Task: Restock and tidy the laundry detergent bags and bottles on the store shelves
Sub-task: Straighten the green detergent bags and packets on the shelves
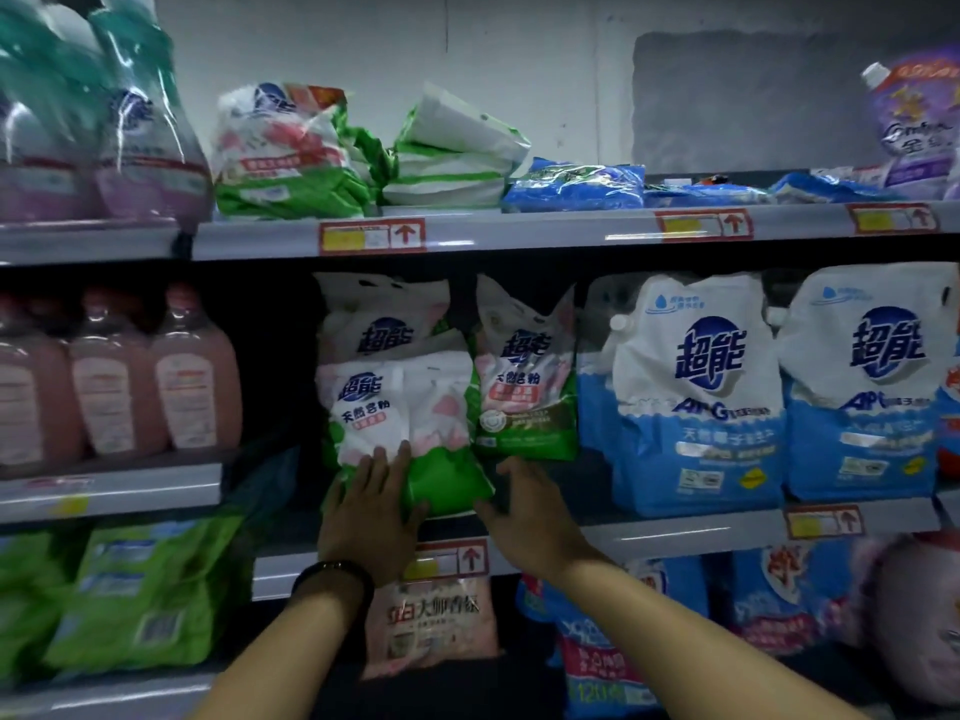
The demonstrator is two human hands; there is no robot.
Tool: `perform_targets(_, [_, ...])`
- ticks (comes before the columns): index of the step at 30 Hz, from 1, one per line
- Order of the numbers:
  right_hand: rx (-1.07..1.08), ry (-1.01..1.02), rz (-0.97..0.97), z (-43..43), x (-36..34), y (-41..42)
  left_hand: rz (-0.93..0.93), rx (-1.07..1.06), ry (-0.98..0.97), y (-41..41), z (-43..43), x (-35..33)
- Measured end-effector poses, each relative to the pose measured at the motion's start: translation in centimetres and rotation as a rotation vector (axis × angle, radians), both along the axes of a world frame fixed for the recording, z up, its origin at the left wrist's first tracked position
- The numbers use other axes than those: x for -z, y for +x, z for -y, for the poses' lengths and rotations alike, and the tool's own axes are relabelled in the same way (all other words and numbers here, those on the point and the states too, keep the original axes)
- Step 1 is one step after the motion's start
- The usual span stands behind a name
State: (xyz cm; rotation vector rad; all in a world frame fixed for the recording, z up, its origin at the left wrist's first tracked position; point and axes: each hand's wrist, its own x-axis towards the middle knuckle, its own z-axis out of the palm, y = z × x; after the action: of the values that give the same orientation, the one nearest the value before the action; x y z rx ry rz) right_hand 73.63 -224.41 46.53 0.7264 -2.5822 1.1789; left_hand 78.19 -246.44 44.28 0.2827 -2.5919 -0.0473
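My left hand (371, 504) lay flat on the soft green-and-white powder bag (410, 423) at the middle shelf's (675, 532) front edge, right hand (519, 504) open beside it. Top shelf bags (452, 153) slumped, still untidied.

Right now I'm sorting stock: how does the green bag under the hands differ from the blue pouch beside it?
The green bag has no spout, the blue pouch has one. The green bag leans forward; the blue pouch stands upright. Both carry the same blue logo.
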Motion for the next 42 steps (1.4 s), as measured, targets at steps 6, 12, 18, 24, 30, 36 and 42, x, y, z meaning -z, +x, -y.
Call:
perform_targets(6, [-0.092,-0.171,0.177,3.9,-1.3,-2.1,-0.083,0.032,0.028,0.2,-0.3,1.0])
perform_targets(12, [-0.108,-0.335,0.478,6.3,-2.4,-3.6,-0.136,0.062,0.112,0.1,-0.4,1.3])
perform_targets(18, [-0.044,-0.377,0.538,7.0,-3.2,-4.6,-0.165,0.074,0.246,0.9,-0.5,0.9])
perform_targets(24, [0.013,-0.498,0.323,7.1,-4.8,-1.7,-0.191,0.213,0.788,3.2,-1.1,-2.9])
perform_targets(30, [0.099,-0.394,0.075,3.9,-8.7,3.0,-0.178,0.337,1.142,5.9,-4.8,-8.7])
perform_targets(36, [0.211,-0.029,-0.493,-0.8,-12.0,9.6,-0.172,0.273,1.341,9.5,-8.9,-13.6])
perform_targets(42, [0.142,0.393,-1.041,-3.3,-8.6,15.7,-0.156,0.491,1.924,12.8,-14.6,-13.3])
